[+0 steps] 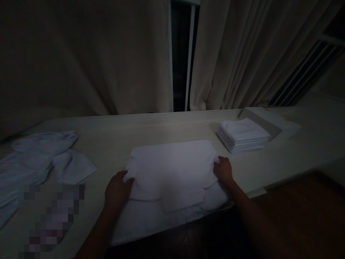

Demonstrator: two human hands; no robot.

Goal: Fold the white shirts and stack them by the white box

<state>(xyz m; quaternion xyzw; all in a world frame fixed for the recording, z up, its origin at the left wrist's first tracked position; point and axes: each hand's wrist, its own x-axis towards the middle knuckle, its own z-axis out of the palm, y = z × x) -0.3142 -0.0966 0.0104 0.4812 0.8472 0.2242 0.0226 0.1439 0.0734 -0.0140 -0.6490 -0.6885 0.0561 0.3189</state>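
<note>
left hand (pixel 116 190) pinched the left edge of the half-folded white cloth garment (pixel 172 172) | right hand (pixel 223 170) gripped its right edge | garment lay on the pale wooden worktop (pixel 121 133), near hem overhanging | we judged an uneven pull could skew the fold or slide it off | stack of folded white cloths (pixel 242 135) sat clear
</note>
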